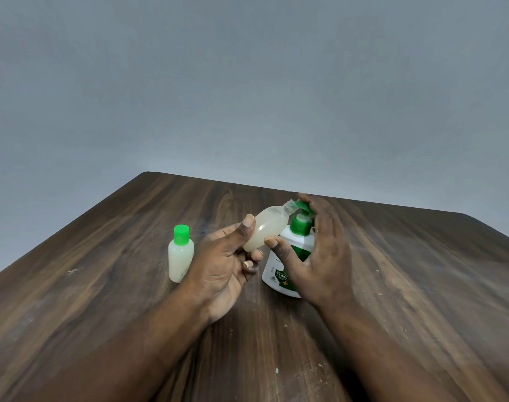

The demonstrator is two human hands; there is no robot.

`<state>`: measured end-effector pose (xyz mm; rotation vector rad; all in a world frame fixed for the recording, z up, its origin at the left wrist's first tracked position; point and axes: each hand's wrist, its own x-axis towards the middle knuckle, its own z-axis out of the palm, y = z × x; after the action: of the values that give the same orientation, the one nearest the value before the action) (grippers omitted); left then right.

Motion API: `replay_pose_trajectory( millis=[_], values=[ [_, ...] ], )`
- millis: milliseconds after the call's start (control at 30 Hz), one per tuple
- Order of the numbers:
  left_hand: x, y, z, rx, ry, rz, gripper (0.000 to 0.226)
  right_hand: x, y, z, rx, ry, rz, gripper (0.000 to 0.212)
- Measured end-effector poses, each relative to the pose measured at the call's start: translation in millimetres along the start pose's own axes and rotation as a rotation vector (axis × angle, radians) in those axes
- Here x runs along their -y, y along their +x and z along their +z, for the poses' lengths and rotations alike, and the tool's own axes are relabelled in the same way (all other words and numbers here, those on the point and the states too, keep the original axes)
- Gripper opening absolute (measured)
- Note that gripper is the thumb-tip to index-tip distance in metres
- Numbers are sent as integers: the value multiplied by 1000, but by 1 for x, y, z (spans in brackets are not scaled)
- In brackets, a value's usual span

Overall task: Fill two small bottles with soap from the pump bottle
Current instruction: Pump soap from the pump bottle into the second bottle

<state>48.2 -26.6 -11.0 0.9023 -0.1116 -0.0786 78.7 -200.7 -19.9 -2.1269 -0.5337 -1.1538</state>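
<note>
My left hand [227,262] grips a small uncapped bottle [266,229] of pale soap, tilted so its open neck sits right under the green spout of the pump bottle [288,256]. The pump bottle is white with a green label and stands on the wooden table [102,314]. My right hand [320,248] lies over the green pump head with its fingers on top and its thumb reaching toward the small bottle. A second small bottle [180,253] with a green cap stands upright to the left, holding pale soap.
A grey wall rises behind the table's far edge. The table's left edge runs diagonally at the left, and bare wood lies around the bottles and toward me.
</note>
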Motion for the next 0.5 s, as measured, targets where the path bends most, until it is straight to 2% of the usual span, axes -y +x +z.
replay_pose_trajectory(
  millis=[233, 500],
  values=[
    [-1, 0, 1, 11, -31, -1, 21, 2, 1, 2, -25, -8, 9, 86],
    [0, 0, 0, -13, -29, 10, 27, 0, -4, 3, 3, -4, -6, 88]
  ],
)
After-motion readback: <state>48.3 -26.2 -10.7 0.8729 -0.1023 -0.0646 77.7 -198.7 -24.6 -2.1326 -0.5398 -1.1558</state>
